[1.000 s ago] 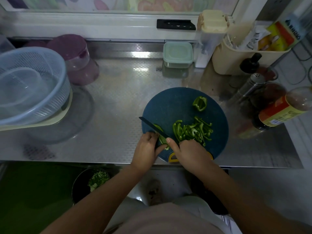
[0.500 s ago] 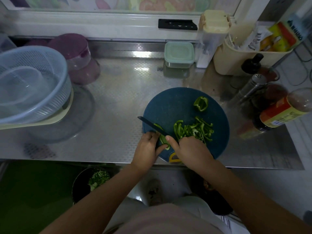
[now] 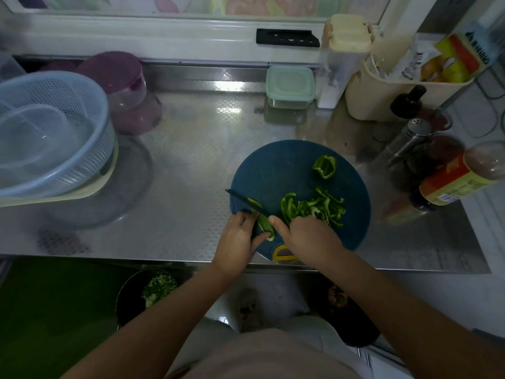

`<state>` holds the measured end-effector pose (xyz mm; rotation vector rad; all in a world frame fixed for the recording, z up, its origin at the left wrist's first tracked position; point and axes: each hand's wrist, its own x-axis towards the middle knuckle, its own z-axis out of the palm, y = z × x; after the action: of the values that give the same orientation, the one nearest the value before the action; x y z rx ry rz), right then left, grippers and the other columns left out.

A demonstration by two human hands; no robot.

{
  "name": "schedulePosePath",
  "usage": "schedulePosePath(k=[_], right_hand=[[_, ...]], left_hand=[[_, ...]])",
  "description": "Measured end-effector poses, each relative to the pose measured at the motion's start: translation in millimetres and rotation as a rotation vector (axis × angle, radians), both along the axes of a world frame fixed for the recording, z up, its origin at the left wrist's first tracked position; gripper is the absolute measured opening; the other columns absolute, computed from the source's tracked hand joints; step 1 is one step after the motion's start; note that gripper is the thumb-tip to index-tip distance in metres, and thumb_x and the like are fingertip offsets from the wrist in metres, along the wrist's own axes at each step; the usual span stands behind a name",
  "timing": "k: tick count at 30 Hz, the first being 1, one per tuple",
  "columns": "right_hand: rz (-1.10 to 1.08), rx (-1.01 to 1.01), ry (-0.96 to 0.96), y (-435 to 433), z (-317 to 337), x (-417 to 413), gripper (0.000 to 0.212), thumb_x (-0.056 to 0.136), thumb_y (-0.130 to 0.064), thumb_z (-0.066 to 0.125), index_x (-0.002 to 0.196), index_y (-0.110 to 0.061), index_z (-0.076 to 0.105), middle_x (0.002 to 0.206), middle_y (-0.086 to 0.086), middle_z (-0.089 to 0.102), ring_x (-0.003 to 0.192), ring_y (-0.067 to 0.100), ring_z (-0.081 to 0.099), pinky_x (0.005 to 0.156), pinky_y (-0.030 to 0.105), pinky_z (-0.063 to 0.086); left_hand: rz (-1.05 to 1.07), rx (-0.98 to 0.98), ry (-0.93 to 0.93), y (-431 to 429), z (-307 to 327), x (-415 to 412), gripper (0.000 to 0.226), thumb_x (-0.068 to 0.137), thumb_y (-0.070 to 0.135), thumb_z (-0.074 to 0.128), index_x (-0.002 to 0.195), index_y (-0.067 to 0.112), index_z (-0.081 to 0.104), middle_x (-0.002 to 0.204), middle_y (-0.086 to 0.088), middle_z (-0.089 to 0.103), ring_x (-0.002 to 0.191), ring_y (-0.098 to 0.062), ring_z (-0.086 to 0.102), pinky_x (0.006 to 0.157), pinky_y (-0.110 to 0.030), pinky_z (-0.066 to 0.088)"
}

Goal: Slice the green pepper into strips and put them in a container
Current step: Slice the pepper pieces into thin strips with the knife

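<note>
A round dark blue cutting board (image 3: 276, 170) lies on the steel counter. My left hand (image 3: 237, 239) pinches a green pepper piece (image 3: 264, 224) at the board's near left. My right hand (image 3: 306, 239) grips a black knife (image 3: 246, 199) whose blade points away to the left across that piece. A heap of cut pepper strips (image 3: 314, 207) lies just right of the blade. One larger pepper chunk (image 3: 324, 166) sits farther back on the board. A small lidded container (image 3: 289, 87) stands at the back of the counter.
A pale blue colander (image 3: 52, 138) over a basin stands at the left, a purple lidded jar (image 3: 120, 80) behind it. Bottles (image 3: 459, 176), a shaker (image 3: 407, 138) and a cream caddy (image 3: 404, 86) crowd the right. A dark bowl of scraps (image 3: 144, 294) sits below the counter edge.
The knife and both hands stay over the same pepper piece, with only a slight shift of the blade. The strip heap and the chunk have not moved.
</note>
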<state>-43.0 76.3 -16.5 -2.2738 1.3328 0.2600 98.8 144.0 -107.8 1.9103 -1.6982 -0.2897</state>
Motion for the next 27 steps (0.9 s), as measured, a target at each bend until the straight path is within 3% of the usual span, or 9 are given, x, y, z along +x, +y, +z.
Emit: schedulePosePath(k=[5, 10, 13, 19, 23, 27], right_hand=[[0.038, -0.117, 0.077, 6.2, 7.4, 0.2, 0.061, 0.097, -0.057, 0.021, 0.053, -0.016, 0.036, 0.053, -0.001, 0.035, 0.057, 0.019, 0.039, 0.058, 0.030, 0.035], [-0.078, 0.059, -0.014, 4.7, 6.9, -0.8, 0.063, 0.097, -0.056, 0.024, 0.052, -0.015, 0.042, 0.049, -0.004, 0.041, 0.053, 0.014, 0.040, 0.061, 0.027, 0.033], [-0.105, 0.155, -0.055, 0.7, 3.7, -0.6, 0.065, 0.097, -0.056, 0.023, 0.053, -0.012, 0.044, 0.050, -0.002, 0.045, 0.050, 0.011, 0.041, 0.051, 0.028, 0.029], [-0.054, 0.221, -0.030, -8.4, 8.7, -1.5, 0.058, 0.096, -0.058, 0.015, 0.064, -0.016, 0.038, 0.067, 0.004, 0.046, 0.075, 0.025, 0.051, 0.072, 0.031, 0.041], [-0.071, 0.229, -0.018, -5.5, 9.2, -2.4, 0.057, 0.096, -0.057, 0.013, 0.064, -0.018, 0.037, 0.067, 0.003, 0.045, 0.076, 0.025, 0.051, 0.073, 0.032, 0.042], [-0.156, 0.272, -0.088, -2.7, 12.7, 0.2, 0.038, 0.102, -0.045, 0.018, 0.076, -0.029, 0.041, 0.065, 0.003, 0.039, 0.080, 0.026, 0.055, 0.070, 0.033, 0.042]], left_hand=[[-0.005, 0.012, 0.021, 0.5, 0.2, 0.0, 0.052, 0.080, 0.043, 0.054, 0.110, 0.001, 0.063, 0.093, -0.015, 0.063, 0.083, -0.029, 0.060, 0.072, -0.031, 0.050], [-0.004, 0.021, 0.014, -0.8, 1.5, -0.3, 0.055, 0.081, 0.045, 0.051, 0.111, 0.001, 0.063, 0.092, -0.015, 0.063, 0.081, -0.028, 0.061, 0.071, -0.032, 0.052], [-0.010, 0.032, 0.007, -0.3, 0.9, 0.0, 0.056, 0.081, 0.044, 0.054, 0.114, 0.000, 0.062, 0.092, -0.014, 0.062, 0.082, -0.028, 0.061, 0.071, -0.033, 0.052], [-0.007, 0.040, 0.023, 0.8, 3.4, -0.2, 0.058, 0.081, 0.045, 0.053, 0.116, 0.000, 0.061, 0.092, -0.015, 0.062, 0.084, -0.029, 0.060, 0.072, -0.034, 0.052], [-0.003, 0.031, 0.019, 0.5, 2.6, -0.2, 0.052, 0.077, 0.033, 0.069, 0.116, 0.000, 0.061, 0.091, -0.015, 0.061, 0.082, -0.029, 0.060, 0.071, -0.033, 0.051], [-0.002, 0.025, 0.022, 0.3, 4.2, 0.2, 0.053, 0.078, 0.037, 0.064, 0.115, 0.000, 0.061, 0.091, -0.015, 0.062, 0.081, -0.029, 0.061, 0.071, -0.033, 0.052]])
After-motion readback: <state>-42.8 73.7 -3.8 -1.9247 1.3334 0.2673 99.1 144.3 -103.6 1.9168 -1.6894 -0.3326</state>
